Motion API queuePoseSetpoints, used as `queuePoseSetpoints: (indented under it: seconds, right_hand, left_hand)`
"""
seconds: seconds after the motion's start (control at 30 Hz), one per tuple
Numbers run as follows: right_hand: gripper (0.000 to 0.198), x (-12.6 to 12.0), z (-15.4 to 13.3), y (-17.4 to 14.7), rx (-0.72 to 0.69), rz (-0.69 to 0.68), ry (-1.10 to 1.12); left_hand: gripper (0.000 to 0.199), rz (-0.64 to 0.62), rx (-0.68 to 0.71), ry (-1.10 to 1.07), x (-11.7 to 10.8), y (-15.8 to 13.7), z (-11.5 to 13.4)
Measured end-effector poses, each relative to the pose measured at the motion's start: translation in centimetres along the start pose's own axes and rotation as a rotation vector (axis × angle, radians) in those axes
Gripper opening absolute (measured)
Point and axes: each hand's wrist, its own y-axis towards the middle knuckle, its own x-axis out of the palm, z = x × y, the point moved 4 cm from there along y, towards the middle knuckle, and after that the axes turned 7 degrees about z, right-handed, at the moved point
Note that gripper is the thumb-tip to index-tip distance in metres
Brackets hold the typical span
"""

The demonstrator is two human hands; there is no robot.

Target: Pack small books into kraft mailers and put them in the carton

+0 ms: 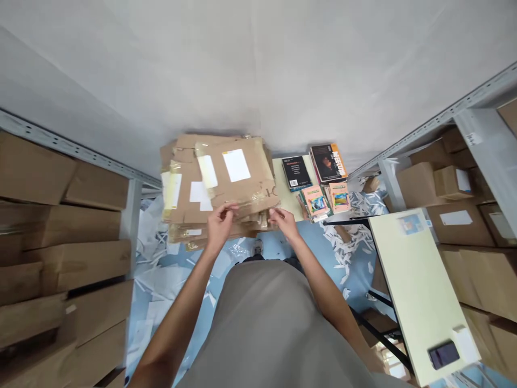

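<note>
A flattened cardboard box (258, 161) with clear tape and white labels lies on top of a stack of other flattened cardboard (181, 205). My left hand (220, 223) is closed at the box's near edge, thumb and fingers pinching it left of the middle. At the near right corner, my right hand (285, 222) pinches the cardboard between thumb and fingertips. The sheets beneath are uneven, with taped edges sticking out toward me. Exactly how many layers sit between my fingers is hidden.
Books (327, 161) and smaller booklets (315, 202) stand in piles on the pale table (285, 188). Shelves of cardboard boxes (92, 264) line both sides. A second table (412, 269) at right carries a phone (443, 354). Paper scraps (347, 248) litter the blue floor.
</note>
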Motion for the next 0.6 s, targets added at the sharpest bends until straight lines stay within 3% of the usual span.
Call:
queuePoseSetpoints:
  seconds: [0.1,0.2,0.37,0.47,0.6]
  right_hand:
    - [0.056,2.7,0.4,0.8,0.047,0.112,0.123]
    - [0.057,4.0,-0.3,0.2,0.020,0.186,0.194]
    - [0.049,4.7,-3.7,-1.6,-0.119,0.084,0.239]
    - [0.044,2.5,-5.8,-1.9,-0.195,0.127,0.180]
    - [0.047,-3.8,-6.8,-2.4,-0.257,0.310,0.170]
  left_hand:
    - [0.034,0.029,0.002,0.009,-3.6,1.6,-0.2]
    - [0.035,0.037,-0.013,-0.019,-5.6,2.3,-0.1]
    - [0.031,0.030,0.013,-0.029,-7.2,2.9,1.9]
    - [0.027,-0.011,0.137,0.036,-7.3,3.4,5.3]
    - [0.025,-0.054,0.342,0.087,-5.7,4.1,10.7]
